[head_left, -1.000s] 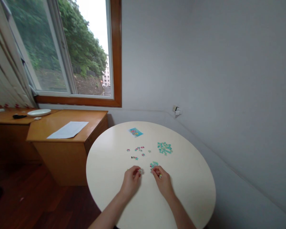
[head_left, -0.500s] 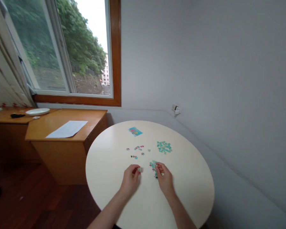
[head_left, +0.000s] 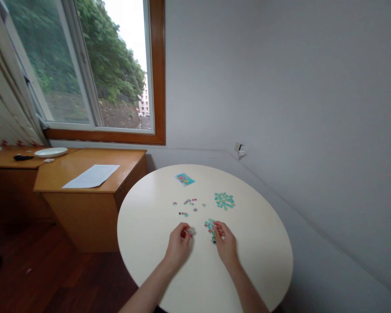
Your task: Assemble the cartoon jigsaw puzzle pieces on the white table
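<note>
Here a round cream table (head_left: 150, 226) stands in the corner of a room with plain grey walls. On the table's near half the left hand (head_left: 179, 244) pinches a small puzzle piece (head_left: 189, 231) between thumb and fingertips, just above the tabletop. The right hand (head_left: 226, 245) rests on the table at its middle, fingertips bent down onto a small joined patch (head_left: 209, 224) of teal pieces; whether it grips one I cannot tell. Towards the table's far edge lie a few loose pieces (head_left: 189, 202), a teal heap (head_left: 224, 201) and a blue picture card (head_left: 184, 179). Left of the table a wooden cabinet (head_left: 84, 204) carries a paper sheet (head_left: 91, 175) and a white plate (head_left: 51, 152), under a wood-framed window (head_left: 94, 74). Beyond the table a wall socket (head_left: 240, 149) sits low on the wall, and beneath the table's left side runs a dark red wooden floor (head_left: 52, 278)
</note>
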### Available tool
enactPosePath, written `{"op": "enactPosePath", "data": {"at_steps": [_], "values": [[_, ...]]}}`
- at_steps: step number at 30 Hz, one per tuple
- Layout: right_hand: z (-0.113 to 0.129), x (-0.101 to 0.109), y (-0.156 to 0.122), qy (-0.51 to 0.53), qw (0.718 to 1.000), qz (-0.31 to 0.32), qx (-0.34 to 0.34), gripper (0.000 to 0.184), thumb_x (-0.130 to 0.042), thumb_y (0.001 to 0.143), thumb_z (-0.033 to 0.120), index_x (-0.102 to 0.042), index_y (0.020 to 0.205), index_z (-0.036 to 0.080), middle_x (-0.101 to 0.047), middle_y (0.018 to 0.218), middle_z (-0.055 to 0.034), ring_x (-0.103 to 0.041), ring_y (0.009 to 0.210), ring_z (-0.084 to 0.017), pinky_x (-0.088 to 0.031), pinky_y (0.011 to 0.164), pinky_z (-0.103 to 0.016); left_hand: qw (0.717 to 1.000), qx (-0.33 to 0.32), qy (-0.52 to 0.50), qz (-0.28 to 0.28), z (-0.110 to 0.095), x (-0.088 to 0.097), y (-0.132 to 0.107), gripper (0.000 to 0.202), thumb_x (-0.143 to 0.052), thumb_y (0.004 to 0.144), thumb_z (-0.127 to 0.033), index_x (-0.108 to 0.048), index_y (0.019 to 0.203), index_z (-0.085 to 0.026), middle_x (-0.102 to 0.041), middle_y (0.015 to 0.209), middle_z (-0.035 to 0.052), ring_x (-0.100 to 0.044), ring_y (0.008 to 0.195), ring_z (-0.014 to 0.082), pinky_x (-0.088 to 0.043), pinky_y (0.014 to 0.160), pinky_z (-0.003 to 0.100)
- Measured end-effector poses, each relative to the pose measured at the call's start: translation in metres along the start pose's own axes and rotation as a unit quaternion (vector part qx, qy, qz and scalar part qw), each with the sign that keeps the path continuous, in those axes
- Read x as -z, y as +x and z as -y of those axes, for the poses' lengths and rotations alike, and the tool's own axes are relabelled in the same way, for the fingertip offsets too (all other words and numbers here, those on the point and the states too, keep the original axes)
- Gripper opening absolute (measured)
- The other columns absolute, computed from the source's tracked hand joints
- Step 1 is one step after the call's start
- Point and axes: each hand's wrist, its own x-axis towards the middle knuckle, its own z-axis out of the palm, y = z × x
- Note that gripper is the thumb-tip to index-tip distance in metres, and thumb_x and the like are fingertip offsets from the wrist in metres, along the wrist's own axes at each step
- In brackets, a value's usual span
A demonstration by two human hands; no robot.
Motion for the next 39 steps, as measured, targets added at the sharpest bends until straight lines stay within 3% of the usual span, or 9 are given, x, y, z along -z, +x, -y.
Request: {"op": "enactPosePath", "data": {"at_steps": [32, 39], "values": [[-0.002, 0.002, 0.002, -0.015, 1.0, 0.014, 0.001, 0.03, -0.05, 0.079, 0.04, -0.066, 0.089, 0.016, -0.07, 0.079, -0.009, -0.065, 0.066, -0.017, -0.054, 0.061, -0.029, 1.0, -0.015, 0.015, 0.009, 0.013, -0.002, 0.001, 0.019, -0.048, 0.076, -0.024, -0.064, 0.079, -0.016, -0.063, 0.076, 0.006, -0.056, 0.069, 0.0154, -0.042, 0.064, 0.026], [-0.004, 0.001, 0.001, 0.005, 1.0, 0.019, -0.012, 0.031, -0.052, 0.079, 0.042, -0.064, 0.089, 0.015, -0.07, 0.079, -0.0085, -0.066, 0.066, -0.017, -0.055, 0.062, -0.03, 0.999, -0.025, 0.02, -0.008, 0.006, -0.002, 0.001, 0.017, -0.047, 0.076, -0.024, -0.062, 0.076, -0.015, -0.062, 0.072, 0.0055, -0.055, 0.066, 0.0152, -0.042, 0.062, 0.026]]}}
